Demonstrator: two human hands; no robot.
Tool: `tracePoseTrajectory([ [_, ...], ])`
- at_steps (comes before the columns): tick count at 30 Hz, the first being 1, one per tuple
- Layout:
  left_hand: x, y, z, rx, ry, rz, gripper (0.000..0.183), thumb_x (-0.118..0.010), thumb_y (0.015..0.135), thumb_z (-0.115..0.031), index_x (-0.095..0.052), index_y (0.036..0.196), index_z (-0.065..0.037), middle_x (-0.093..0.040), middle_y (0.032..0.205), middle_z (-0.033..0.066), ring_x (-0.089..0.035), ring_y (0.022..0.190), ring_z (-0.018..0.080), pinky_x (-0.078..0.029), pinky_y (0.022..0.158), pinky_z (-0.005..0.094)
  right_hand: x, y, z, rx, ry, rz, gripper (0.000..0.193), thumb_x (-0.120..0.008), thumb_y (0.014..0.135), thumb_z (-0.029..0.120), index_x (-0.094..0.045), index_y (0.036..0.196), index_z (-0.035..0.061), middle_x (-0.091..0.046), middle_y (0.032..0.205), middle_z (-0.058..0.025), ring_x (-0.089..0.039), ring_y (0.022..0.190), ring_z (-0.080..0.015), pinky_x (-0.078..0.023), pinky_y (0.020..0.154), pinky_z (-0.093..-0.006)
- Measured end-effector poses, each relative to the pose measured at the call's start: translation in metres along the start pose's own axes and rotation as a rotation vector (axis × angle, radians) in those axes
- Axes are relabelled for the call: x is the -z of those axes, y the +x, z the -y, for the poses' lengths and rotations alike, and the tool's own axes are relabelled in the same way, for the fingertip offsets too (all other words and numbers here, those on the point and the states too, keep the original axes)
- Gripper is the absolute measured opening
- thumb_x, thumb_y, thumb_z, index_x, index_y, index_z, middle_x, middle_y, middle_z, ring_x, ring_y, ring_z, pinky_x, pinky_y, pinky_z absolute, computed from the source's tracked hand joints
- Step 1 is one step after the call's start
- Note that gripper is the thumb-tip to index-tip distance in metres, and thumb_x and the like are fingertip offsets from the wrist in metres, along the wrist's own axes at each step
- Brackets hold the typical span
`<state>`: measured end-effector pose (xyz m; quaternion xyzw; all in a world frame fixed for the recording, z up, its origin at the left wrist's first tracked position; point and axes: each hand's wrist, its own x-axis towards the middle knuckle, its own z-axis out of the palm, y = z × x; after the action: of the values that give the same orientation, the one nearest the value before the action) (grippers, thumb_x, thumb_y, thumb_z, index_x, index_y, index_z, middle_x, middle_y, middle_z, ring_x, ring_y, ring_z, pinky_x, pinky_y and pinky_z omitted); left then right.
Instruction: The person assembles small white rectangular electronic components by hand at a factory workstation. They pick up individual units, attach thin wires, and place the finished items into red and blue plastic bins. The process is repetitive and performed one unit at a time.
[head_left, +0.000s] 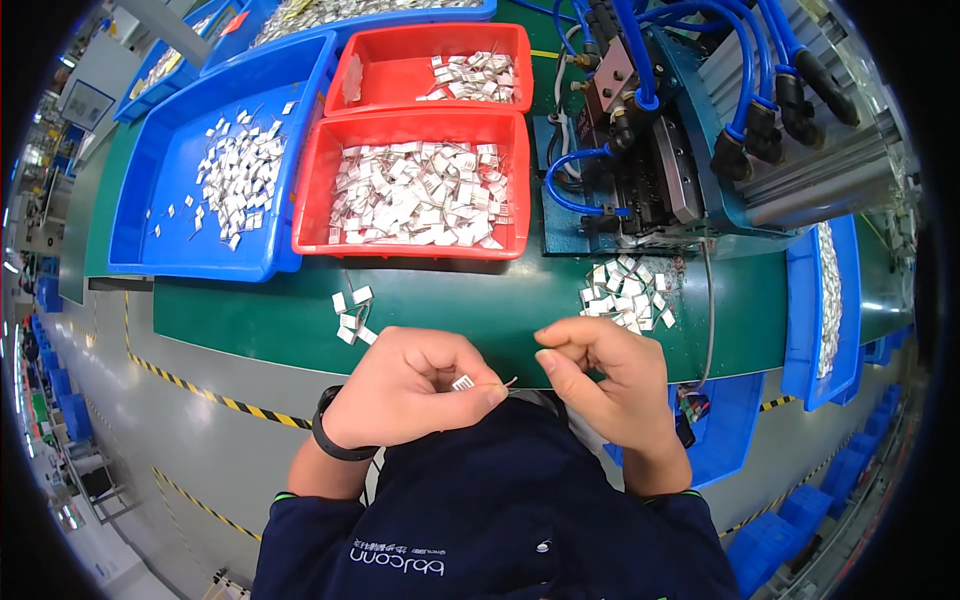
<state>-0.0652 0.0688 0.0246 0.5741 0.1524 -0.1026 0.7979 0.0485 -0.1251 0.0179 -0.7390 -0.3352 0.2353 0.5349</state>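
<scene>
I stand in the room and take the near red bin (316,195) as my mark. Nearer to the person than this bin, just past the table's edge and over the lap, is one connector (462,383) in the left hand (410,385). The thumb and forefinger are pressed together on its wires (511,382), and the white body sits in the bend of the fingers. I think it is pinched so because the wires are thin and soft, and in this way their ends come out free past the thumb. The long axis of body and wires goes nearly sideways, along the bin's near wall. The body is at the left end, and the wire ends point to the right, a little upward.

The right hand (610,380) is nearer than the bin and to its right. Its thumb and forefinger stand slightly apart, and I see nothing between them.

To the right of the bin is the machine (672,165), with a loose pile (625,295) of connectors just before it. Nearer than the bin's left part lies a small group (362,295). Both lie close to the hands, perhaps for short reaching. Beyond the bin is a second red bin (385,75); to its left, a blue bin (165,180). The walls probably stop the connectors from scattering.
</scene>
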Motion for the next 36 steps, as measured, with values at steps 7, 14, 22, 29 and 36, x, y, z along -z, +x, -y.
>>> tracePoseTrajectory([
  [7, 0.002, 0.002, 0.004, -0.007, 0.033, 0.027, 0.005, -0.068, 0.082, -0.002, -0.066, 0.082, 0.003, -0.064, 0.067, 0.0026, -0.052, 0.055, 0.0022, -0.039, 0.048, 0.0178, -0.005, 0.005, -0.005, 0.168, 0.093, 0.060, 0.016, -0.065, 0.083, -0.001, -0.064, 0.099, -0.0019, -0.062, 0.088, -0.0094, -0.060, 0.067, -0.0102, -0.046, 0.056, -0.0228],
  [14, 0.006, 0.003, 0.007, 0.013, 0.021, 0.055, 0.008, -0.068, 0.085, -0.007, -0.067, 0.084, 0.001, -0.062, 0.064, 0.0008, -0.052, 0.051, 0.0023, -0.038, 0.045, 0.0173, -0.004, 0.008, 0.001, 0.217, 0.077, 0.181, 0.016, -0.064, 0.085, 0.001, -0.062, 0.101, -0.0010, -0.060, 0.093, -0.0094, -0.059, 0.068, -0.0129, -0.047, 0.059, -0.0239],
  [22, 0.007, 0.001, 0.009, -0.009, -0.025, 0.055, 0.011, -0.068, 0.087, -0.009, -0.067, 0.089, 0.002, -0.063, 0.067, 0.0043, -0.052, 0.051, 0.0045, -0.039, 0.045, 0.0182, -0.013, 0.012, -0.003, 0.421, -0.058, 0.074, 0.006, -0.059, 0.090, 0.003, -0.054, 0.091, 0.0009, -0.057, 0.088, -0.0071, -0.056, 0.070, -0.0139, -0.045, 0.062, -0.0248],
  [29, 0.002, 0.007, 0.013, -0.102, -0.274, -0.083, 0.009, -0.061, 0.089, -0.001, -0.064, 0.093, 0.006, -0.065, 0.073, 0.0132, -0.055, 0.050, 0.0117, -0.044, 0.045, 0.0225, -0.009, 0.003, -0.020, 0.135, 0.310, -0.039, 0.008, -0.057, 0.094, 0.007, -0.056, 0.091, 0.0004, -0.055, 0.079, -0.0041, -0.052, 0.066, -0.0078, -0.040, 0.058, -0.0209],
  [36, 0.003, 0.006, 0.015, -0.044, -0.328, 0.005, 0.016, -0.061, 0.092, -0.008, -0.065, 0.100, 0.005, -0.066, 0.079, 0.0115, -0.057, 0.055, 0.0109, -0.046, 0.049, 0.0235, -0.026, 0.010, -0.012, 0.050, 0.477, 0.024, 0.020, -0.062, 0.090, 0.004, -0.062, 0.109, -0.0014, -0.055, 0.090, -0.0036, -0.052, 0.069, -0.0038, -0.041, 0.059, -0.0181],
])
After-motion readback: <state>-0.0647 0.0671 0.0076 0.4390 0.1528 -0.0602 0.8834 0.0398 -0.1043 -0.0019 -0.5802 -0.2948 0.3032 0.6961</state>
